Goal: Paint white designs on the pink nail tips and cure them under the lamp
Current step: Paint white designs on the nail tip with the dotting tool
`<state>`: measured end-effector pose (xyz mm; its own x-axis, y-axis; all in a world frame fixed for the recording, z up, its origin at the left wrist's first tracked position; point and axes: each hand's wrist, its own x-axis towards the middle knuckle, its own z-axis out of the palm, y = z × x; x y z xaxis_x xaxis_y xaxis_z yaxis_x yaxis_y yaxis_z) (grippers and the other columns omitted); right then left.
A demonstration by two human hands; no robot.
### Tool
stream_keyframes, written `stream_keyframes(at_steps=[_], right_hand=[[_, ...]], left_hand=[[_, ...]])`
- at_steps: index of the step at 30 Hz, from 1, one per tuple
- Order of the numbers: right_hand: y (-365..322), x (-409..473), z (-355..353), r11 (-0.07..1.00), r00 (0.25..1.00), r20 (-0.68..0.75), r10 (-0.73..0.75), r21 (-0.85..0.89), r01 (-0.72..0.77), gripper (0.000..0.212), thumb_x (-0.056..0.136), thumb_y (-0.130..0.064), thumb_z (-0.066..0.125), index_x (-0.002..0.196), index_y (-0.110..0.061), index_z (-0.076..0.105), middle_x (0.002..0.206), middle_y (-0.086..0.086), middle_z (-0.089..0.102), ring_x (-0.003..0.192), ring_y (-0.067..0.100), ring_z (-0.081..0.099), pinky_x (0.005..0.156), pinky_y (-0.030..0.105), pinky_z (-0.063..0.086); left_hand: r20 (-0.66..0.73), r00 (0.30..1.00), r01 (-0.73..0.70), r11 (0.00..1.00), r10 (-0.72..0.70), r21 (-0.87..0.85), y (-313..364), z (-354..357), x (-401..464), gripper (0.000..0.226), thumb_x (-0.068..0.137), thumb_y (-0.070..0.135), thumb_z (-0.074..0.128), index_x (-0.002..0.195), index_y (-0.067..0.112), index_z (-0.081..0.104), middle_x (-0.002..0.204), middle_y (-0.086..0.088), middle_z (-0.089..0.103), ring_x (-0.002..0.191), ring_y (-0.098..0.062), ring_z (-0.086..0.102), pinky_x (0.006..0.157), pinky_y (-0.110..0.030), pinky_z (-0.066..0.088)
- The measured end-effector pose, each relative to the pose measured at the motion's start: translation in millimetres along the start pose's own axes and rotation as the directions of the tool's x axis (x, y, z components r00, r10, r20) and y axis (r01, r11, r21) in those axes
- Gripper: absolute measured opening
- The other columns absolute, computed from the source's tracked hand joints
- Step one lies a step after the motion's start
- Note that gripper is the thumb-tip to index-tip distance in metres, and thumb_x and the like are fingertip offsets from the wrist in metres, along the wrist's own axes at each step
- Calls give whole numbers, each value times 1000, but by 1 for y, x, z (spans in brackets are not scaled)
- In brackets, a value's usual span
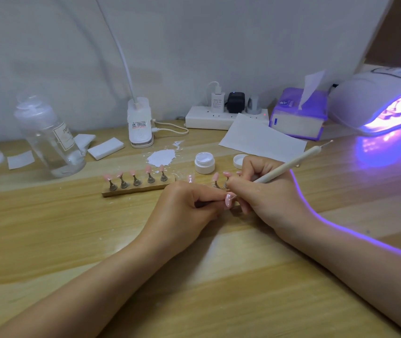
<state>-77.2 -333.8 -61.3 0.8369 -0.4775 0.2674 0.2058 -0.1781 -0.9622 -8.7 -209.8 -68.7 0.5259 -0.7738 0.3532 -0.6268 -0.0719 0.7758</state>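
Note:
My left hand (185,206) pinches a small stand carrying a pink nail tip (228,201) with white dots on it. My right hand (265,196) grips a white dotting pen (289,165), its lower end touching that tip. A wooden holder (136,189) to the left carries several pink tips on metal stands. Further pink tips (215,178) stand just behind my hands. An open white paint jar (204,162) sits beyond them, its lid (239,161) beside it. The curing lamp (379,101) glows violet at the far right.
A clear bottle (51,140) stands at the left. White paint is smeared on the table (161,157) behind the holder. A power strip (209,117), tissue box (297,113), sheet of paper (260,140) and desk lamp base (141,123) line the back.

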Motion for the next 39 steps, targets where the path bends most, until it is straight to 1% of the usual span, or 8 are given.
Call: stream_keyframes(at_steps=[4, 7, 10, 16, 24, 30, 34, 39], right_hand=[[0, -1, 1, 1000, 1000, 1, -7, 0, 7, 41, 75, 4, 62, 47, -10, 37, 29, -6, 45, 32, 4, 41, 79, 49, 40], [0, 0, 0, 1000, 1000, -12, -2, -2, 2, 40, 76, 6, 58, 46, -10, 36, 29, -6, 45, 34, 6, 44, 79, 49, 40], [0, 0, 0, 1000, 1000, -19, 5, 5, -5, 41, 76, 6, 56, 46, -12, 36, 29, -6, 45, 35, 9, 45, 79, 50, 40], [0, 0, 1, 1000, 1000, -8, -15, -8, 15, 40, 76, 5, 60, 47, -10, 36, 30, -6, 46, 33, 5, 43, 79, 47, 41], [1, 0, 1, 1000, 1000, -12, -27, -8, 27, 41, 76, 4, 61, 46, -10, 36, 30, -5, 45, 34, 7, 45, 78, 47, 42], [4, 2, -1, 999, 999, -21, -44, 21, 45, 41, 76, 6, 59, 46, -10, 36, 30, -3, 43, 44, 16, 54, 77, 39, 44], [5, 2, -1, 998, 998, -7, -57, 10, 57, 42, 76, 5, 62, 46, -10, 37, 30, -5, 45, 35, 9, 44, 74, 26, 52], [4, 2, 0, 998, 999, -27, -46, 46, 47, 40, 74, 5, 60, 47, -10, 34, 28, -2, 40, 33, 5, 48, 76, 34, 46]], left_hand=[[0, 1000, -18, 1000, 18, 16, 1, 0, -1, 22, 82, 5, 66, 85, 24, 76, 66, 16, 68, 62, 13, 45, 67, -6, 41], [-11, 1000, -11, 1000, 11, 11, 0, 0, 0, 23, 82, 6, 66, 82, 28, 74, 67, 9, 69, 59, 9, 44, 63, -9, 42], [-11, 1000, -4, 1000, 4, 8, 0, 0, 0, 25, 82, 5, 66, 84, 28, 74, 68, 14, 69, 61, 8, 45, 63, -13, 45], [-5, 1000, -13, 1000, 13, 5, 1, 0, 0, 23, 82, 2, 65, 86, 22, 76, 66, 22, 67, 66, 19, 44, 71, -1, 36], [5, 999, -43, 998, 42, 40, 2, -1, 0, 26, 82, 0, 65, 83, 25, 75, 60, 29, 60, 64, 23, 42, 65, -4, 36], [-16, 1000, -5, 1000, 5, 7, 0, 0, 0, 21, 82, 3, 66, 88, 20, 76, 68, 16, 69, 63, 15, 45, 64, -12, 42], [-13, 1000, -28, 999, 28, 31, 0, 0, 0, 22, 82, 1, 66, 86, 19, 76, 62, 28, 62, 65, 22, 45, 64, -5, 38], [-30, 999, -17, 1000, 17, 11, 0, 1, 0, 23, 82, 2, 66, 88, 22, 75, 71, 27, 67, 69, 20, 44, 73, -3, 40]])
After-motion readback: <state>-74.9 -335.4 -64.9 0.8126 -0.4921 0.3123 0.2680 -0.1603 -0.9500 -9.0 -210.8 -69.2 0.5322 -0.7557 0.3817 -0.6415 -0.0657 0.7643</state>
